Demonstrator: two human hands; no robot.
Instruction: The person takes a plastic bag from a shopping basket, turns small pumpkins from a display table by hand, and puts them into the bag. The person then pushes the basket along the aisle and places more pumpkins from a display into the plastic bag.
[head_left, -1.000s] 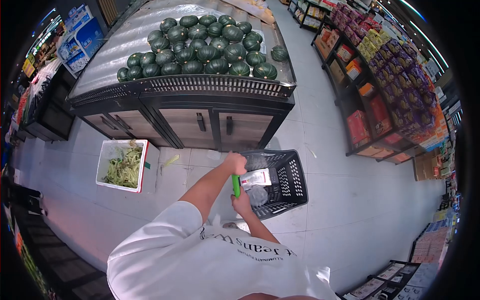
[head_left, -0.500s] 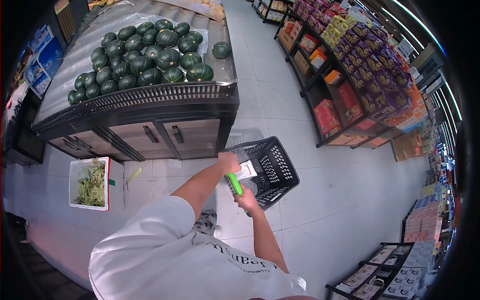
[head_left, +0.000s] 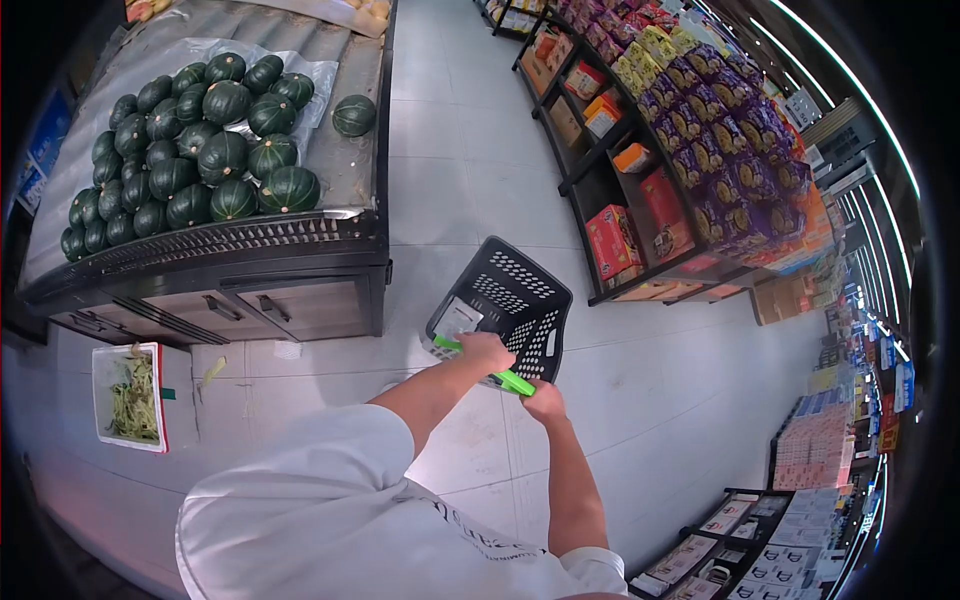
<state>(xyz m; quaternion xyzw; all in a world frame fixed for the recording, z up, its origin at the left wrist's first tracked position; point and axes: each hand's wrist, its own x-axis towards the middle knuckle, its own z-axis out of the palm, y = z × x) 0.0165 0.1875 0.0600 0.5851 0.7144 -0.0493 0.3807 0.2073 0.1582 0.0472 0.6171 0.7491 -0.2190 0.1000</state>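
A black shopping basket [head_left: 515, 262] with perforated walls is in front of me, with its open top toward me. Its bright green handle [head_left: 515, 383] runs across the near side. My left hand [head_left: 487, 352] is closed round the handle toward its left part. At the handle's right end, my right hand [head_left: 543, 400] grips it too. Inside the basket, near its left wall, lies a white package [head_left: 458, 317]; my left hand and the handle are close to it.
Dark green pumpkins [head_left: 190, 150] fill a display stand [head_left: 300, 265] at left. A white crate [head_left: 100, 395] of leafy trimmings stands on the floor before it. A shelf [head_left: 600, 180] with purple packs [head_left: 720, 140] is at right. Stacked boxes [head_left: 800, 560] stand at lower right.
The basket and its handle have turned, and both hands have shifted right in view with the handle. The pumpkin stand and crate now appear farther left and lower.
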